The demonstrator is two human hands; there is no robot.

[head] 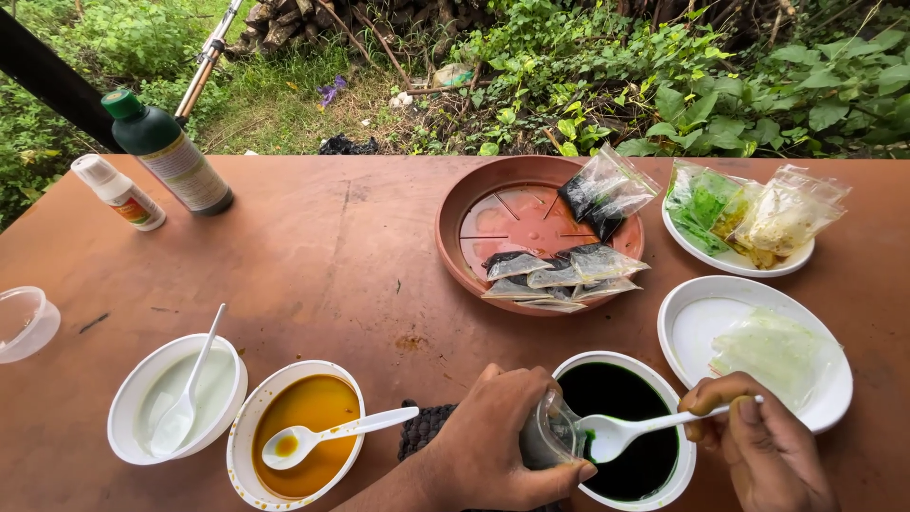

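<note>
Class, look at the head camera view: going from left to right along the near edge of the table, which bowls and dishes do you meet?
White bowl of pale liquid → white bowl of orange liquid → white bowl of dark green liquid → white plate holding an empty clear bag.

**Colours on the worktop**

Rust-brown worktop (322, 256), darker stains. White bowl (664, 379) of near-black green liquid, white spoon (616, 434) smeared green. White bowl (248, 431) of orange-ochre liquid. White bowl (128, 403) of pale milky liquid. Terracotta dish (455, 204), clear packets (559, 270) of black powder. White plate (735, 261): green and cream-yellow packets (749, 213). Dark green bottle (166, 152).
</note>
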